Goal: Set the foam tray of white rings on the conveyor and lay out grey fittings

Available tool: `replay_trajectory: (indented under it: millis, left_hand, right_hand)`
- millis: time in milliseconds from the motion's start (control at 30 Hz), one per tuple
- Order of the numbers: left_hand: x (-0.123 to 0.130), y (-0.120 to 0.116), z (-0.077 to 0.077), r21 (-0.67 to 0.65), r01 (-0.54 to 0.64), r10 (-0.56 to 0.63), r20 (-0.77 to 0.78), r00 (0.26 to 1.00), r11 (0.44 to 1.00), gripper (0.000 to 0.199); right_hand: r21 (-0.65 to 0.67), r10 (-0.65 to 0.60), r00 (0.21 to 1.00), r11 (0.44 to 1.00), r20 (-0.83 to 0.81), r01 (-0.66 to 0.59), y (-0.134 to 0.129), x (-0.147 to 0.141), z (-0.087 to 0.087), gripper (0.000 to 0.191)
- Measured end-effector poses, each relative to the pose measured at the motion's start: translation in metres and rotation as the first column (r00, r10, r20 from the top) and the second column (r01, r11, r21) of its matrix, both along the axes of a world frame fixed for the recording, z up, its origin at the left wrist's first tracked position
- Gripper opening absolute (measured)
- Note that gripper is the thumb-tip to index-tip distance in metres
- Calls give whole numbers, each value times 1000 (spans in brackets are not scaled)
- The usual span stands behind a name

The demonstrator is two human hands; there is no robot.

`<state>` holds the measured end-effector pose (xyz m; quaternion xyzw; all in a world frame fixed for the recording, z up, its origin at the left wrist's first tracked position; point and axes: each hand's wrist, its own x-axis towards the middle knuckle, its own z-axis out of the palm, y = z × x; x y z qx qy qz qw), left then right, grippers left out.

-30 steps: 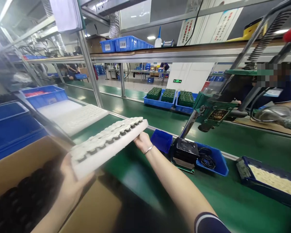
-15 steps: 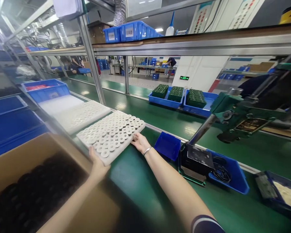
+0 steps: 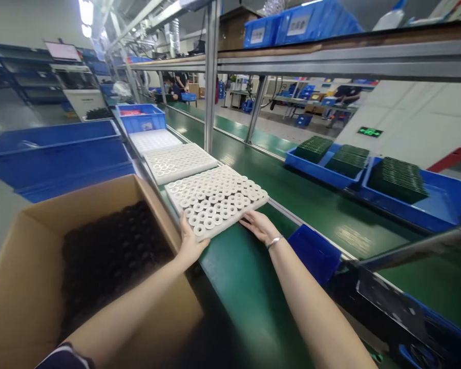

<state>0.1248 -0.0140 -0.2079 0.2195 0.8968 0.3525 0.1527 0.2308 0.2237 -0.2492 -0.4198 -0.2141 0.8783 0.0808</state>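
Note:
A flat white tray lies on the green belt, covered with rows of white rings that have hollow centres. At its near left corner, my left hand has closed on the edge, thumb up along the side. My right hand grips the near right part of the same edge, its fingertips partly hidden under the tray. Just beyond, a second white tray with similar rings sits close to the first. Behind that lies a further white tray, its surface too small to make out.
An open cardboard box of dark round parts stands at my left, with stacked blue bins behind. A small blue bin and a dark machine base are on the right. Blue trays hold green boards across the belt.
My view has swung to the left, so the cardboard box and blue bins show more fully. Both hands stay on the edge of the ring-covered tray.

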Motion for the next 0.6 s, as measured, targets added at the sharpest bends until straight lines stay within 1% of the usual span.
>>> replay_trajectory:
  millis: [100,167,200,267,300,333,367,400,433,467,500,533,600]
  left_hand:
    - [5,-1,5,26,7,-8,16,1000,1000,129]
    - [11,-8,14,42,22,-23,27,999,999,128]
    - [13,-13,22,52,33,-34,26,999,998,126]
    - [10,-27,42,77,46,-46,4,999,996,120]
    - [4,-36,55,95,37,-35,-19,999,995,116]
    - [-6,-46,70,109,5,0,-41,999,994,112]
    - [-19,-58,84,127,-58,67,-67,995,990,109]
    - [-35,-71,100,141,-142,155,-88,984,980,99]
    - [-52,-87,114,144,-236,252,-105,962,961,89]
    - [-68,-103,129,132,-329,344,-122,931,935,80]
    - [-82,-120,142,113,-408,421,-147,895,906,73]
    - [-94,-137,154,85,-461,469,-173,866,883,69]
    - [-108,-168,171,3,-494,484,-203,851,869,67]
  right_hand:
    - [87,-18,997,996,69,12,-8,6,-3,15]
    - [163,-52,988,986,145,28,-19,15,-4,18]
    - [199,-60,983,980,174,24,-27,22,-4,22]
    - [256,-37,980,966,197,-15,-44,42,-3,34]
    - [293,12,982,954,188,-68,-53,55,-2,40]
    - [343,88,982,928,167,-142,-62,70,-2,44]
    - [434,197,969,867,150,-244,-71,86,-2,48]
    - [543,327,936,766,132,-344,-79,102,-1,52]
    - [660,421,897,637,136,-399,-86,119,-1,56]
    - [755,481,863,506,154,-417,-92,134,0,54]
    - [830,510,843,386,172,-403,-98,148,1,49]
    - [889,514,835,266,197,-374,-103,160,3,43]
    - [951,486,838,40,250,-307,-114,180,10,34]
